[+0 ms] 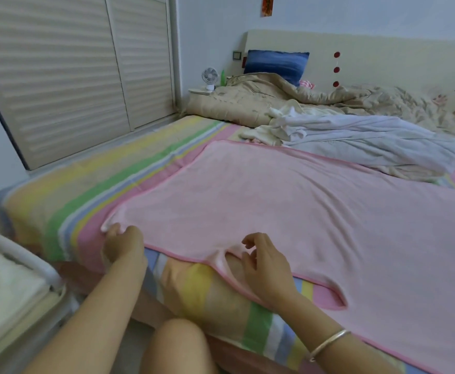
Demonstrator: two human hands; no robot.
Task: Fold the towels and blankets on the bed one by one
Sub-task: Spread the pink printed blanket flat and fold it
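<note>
Blanket (274, 201) is spread on bed (59, 190), first fold pending. Its 8 o'clock corner is pinched by left hand (122, 241); right hand (264, 263) is half-curled at the hem, hold untellable. Hem must be carried toward 12 o'clock.
</note>
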